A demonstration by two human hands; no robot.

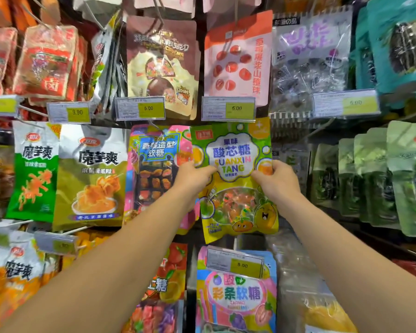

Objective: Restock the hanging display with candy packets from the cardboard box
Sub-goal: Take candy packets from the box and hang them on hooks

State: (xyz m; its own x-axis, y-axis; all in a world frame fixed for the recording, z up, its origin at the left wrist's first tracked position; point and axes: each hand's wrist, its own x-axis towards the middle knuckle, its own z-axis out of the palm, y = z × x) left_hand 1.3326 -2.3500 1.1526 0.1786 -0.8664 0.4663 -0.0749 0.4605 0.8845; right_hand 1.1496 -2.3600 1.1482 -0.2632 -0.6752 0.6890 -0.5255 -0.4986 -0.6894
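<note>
Both hands are up at the display, left hand point(194, 174) and right hand point(275, 177) each pinching a side edge of the green packet point(235, 179), fingers curled round it. It sits just under a price tag point(228, 108), beside the pink packet point(157, 174). Looks like the hanging step; next it needs its top hole lined up with a hook, which I can't see. Box isn't visible.

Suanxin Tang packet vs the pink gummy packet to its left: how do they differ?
The Suanxin Tang packet is green and yellow, gripped by the left hand and right hand, slightly tilted. The pink gummy packet hangs unheld on the display and is partly hidden by the left forearm. Both have clear windows showing candy.
</note>
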